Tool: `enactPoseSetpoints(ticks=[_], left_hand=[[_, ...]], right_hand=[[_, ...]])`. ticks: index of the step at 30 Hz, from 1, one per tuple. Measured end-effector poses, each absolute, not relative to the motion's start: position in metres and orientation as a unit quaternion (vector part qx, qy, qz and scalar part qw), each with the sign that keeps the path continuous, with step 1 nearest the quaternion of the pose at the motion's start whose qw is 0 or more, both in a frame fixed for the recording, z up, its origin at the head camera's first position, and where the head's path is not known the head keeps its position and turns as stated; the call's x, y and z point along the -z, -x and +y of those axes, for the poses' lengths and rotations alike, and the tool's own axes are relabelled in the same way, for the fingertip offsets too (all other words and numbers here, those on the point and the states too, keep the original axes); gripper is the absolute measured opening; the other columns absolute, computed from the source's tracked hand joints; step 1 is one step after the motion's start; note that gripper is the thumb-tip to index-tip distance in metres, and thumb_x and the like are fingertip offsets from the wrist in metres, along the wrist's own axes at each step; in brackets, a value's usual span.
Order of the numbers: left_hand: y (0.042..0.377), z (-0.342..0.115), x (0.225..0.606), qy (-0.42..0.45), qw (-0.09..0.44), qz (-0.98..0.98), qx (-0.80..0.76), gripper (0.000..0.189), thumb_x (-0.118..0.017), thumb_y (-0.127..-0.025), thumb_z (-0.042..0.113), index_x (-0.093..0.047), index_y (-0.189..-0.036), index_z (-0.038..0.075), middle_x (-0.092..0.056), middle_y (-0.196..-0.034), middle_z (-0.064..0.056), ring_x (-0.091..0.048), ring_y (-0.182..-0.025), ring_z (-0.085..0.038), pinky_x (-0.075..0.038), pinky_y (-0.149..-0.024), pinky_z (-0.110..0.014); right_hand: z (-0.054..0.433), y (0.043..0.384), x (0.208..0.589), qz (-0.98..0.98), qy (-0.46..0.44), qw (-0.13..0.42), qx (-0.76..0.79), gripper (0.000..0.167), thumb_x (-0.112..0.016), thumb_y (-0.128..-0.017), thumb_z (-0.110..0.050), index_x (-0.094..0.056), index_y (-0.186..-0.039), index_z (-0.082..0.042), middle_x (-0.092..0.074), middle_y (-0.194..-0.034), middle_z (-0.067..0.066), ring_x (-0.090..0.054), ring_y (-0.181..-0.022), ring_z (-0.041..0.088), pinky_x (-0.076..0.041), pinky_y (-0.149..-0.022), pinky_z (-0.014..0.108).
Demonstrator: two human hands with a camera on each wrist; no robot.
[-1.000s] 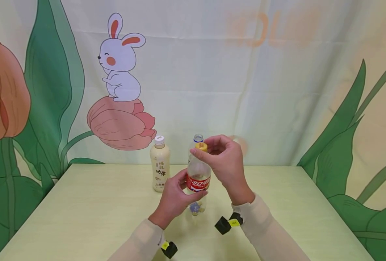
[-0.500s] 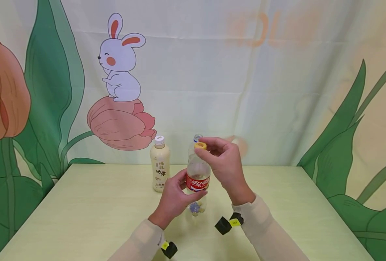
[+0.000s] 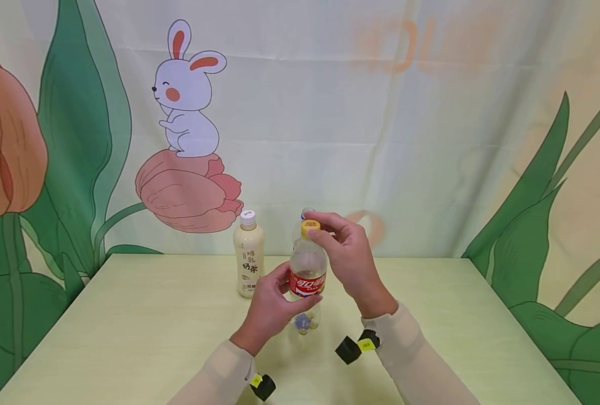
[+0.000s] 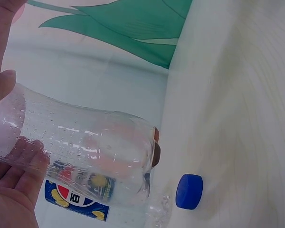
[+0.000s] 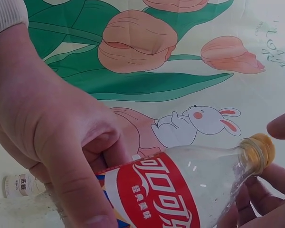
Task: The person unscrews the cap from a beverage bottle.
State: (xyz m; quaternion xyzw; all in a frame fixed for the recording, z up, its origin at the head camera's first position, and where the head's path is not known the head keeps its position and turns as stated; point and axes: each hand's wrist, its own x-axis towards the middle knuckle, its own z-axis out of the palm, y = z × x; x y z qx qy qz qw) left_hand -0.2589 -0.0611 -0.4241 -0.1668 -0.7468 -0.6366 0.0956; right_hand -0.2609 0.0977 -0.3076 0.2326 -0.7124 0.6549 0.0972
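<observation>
Cloth (image 3: pixel 300 112) printed with tulips hangs behind the pale table (image 3: pixel 153 326), both as they were. Toward the table's far side, we see the cream bottle (image 3: pixel 249 261) upright and unmoved. A blue-labelled bottle (image 4: pixel 80 205) stands uncapped just behind the held one; in the head view we now lose part of its mouth behind the fingers.

The red-labelled bottle (image 3: pixel 307 284), the thing being worked on, stays nearly upright in front of that one and has barely shifted. The left hand (image 3: pixel 274 306) grips it around the label, fingers on one side and thumb across the near side; we take this as the steadying hold.

What we notice changing is the right hand (image 3: pixel 352 253): it edges left over the neck, its thumb moving from the yellow cap's (image 3: pixel 310 226) left front toward its right. The cap's top shows more fully, and the cap sits on the neck. We judge this a renewed hold for turning, though we cannot tell whether the fingers pinch firmly, nor whether the cap tightens or loosens. Smallest, a blue cap (image 4: pixel 189 191) lies on the table near the bottle's base.
</observation>
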Motion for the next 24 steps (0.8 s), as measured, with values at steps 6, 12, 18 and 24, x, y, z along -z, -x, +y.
enactPoseSetpoints(ticks=[6, 12, 18, 24], left_hand=[[0.2594, -0.0614, 0.426, 0.166, 0.091, -0.747, 0.637, 0.063, -0.09, -0.08, 0.025, -0.062, -0.136, 0.024, -0.07, -0.13, 0.005, -0.067, -0.122, -0.02, -0.054, -0.107, -0.045], [0.2595, -0.0612, 0.4271, 0.174, 0.095, -0.746, 0.636, 0.064, -0.091, -0.079, 0.023, -0.062, -0.136, 0.024, -0.07, -0.129, 0.005, -0.068, -0.12, -0.019, -0.055, -0.107, -0.043], [0.2591, -0.0609, 0.4267, 0.174, 0.095, -0.745, 0.637, 0.063, -0.09, -0.08, 0.017, -0.062, -0.136, 0.024, -0.07, -0.129, 0.005, -0.067, -0.121, -0.019, -0.054, -0.108, -0.044], [0.2594, -0.0612, 0.4267, 0.175, 0.091, -0.742, 0.64, 0.063, -0.09, -0.08, 0.018, -0.061, -0.136, 0.024, -0.069, -0.13, 0.005, -0.067, -0.121, -0.02, -0.054, -0.108, -0.045]], right_hand=[[0.0954, 0.2587, 0.3047, -0.743, -0.167, 0.14, -0.632, 0.037, -0.085, -0.085, -0.028, -0.072, -0.116, -0.012, -0.07, -0.105, 0.007, -0.065, -0.09, 0.022, -0.056, -0.077, 0.029], [0.0939, 0.2584, 0.3045, -0.759, -0.134, 0.176, -0.612, 0.038, -0.093, -0.075, -0.033, -0.07, -0.098, -0.013, -0.071, -0.09, 0.005, -0.065, -0.081, 0.023, -0.056, -0.069, 0.029], [0.0946, 0.259, 0.3052, -0.75, -0.145, 0.17, -0.622, 0.034, -0.092, -0.076, -0.031, -0.074, -0.098, -0.012, -0.072, -0.09, 0.007, -0.068, -0.081, 0.024, -0.058, -0.069, 0.03], [0.0964, 0.2598, 0.306, -0.735, -0.163, 0.157, -0.639, 0.03, -0.089, -0.081, -0.028, -0.078, -0.104, -0.012, -0.074, -0.096, 0.008, -0.067, -0.084, 0.024, -0.058, -0.071, 0.026]])
